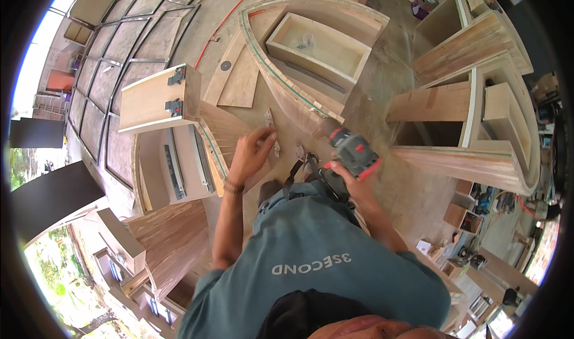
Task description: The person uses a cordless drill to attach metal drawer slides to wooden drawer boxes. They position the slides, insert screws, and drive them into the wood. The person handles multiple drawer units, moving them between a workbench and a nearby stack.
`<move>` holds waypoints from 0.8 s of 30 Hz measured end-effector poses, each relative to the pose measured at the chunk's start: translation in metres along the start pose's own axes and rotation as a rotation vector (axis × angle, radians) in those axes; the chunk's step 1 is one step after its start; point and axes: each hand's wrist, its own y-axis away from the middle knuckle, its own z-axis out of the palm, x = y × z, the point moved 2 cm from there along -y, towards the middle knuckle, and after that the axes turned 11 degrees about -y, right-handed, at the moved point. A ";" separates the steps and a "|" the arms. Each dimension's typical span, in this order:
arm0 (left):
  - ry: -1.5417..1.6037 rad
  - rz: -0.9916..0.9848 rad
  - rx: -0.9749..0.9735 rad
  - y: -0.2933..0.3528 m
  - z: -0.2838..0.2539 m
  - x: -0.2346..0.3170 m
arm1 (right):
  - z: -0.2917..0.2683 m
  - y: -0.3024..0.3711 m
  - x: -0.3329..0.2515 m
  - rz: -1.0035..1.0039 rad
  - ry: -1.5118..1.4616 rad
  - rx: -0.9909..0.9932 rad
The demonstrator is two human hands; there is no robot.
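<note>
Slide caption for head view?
Right hand gripping a red-and-black power drill near a curved, pale wooden cabinet.

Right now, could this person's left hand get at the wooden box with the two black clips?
Probably yes, stretching over the cabinet: nothing seems to block the left hand from the box, while the right hand holds the drill.

The right hand (351, 180) grips a drill (360, 153), while the left hand (250, 153), fingers curled, is near a cabinet (230, 127) with metal runners (172, 170) and a panel (140, 103) bearing two black fittings (174, 107). Ahead lies a curved carcass (281, 94) holding a drawer (345, 47); a red cord (222, 23) crosses the floor (388, 64), and more cabinets (448, 156) stand to the right.
</note>
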 end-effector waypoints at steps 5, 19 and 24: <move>-0.042 0.244 -0.004 -0.149 0.044 0.018 | -0.040 -0.013 -0.005 0.037 -0.211 0.289; -0.933 0.148 -0.297 -0.494 0.193 -0.111 | -0.027 0.003 -0.037 -0.054 -0.128 0.976; -0.938 0.111 -0.276 -0.510 0.211 -0.133 | 0.003 0.000 -0.046 0.000 -0.117 1.155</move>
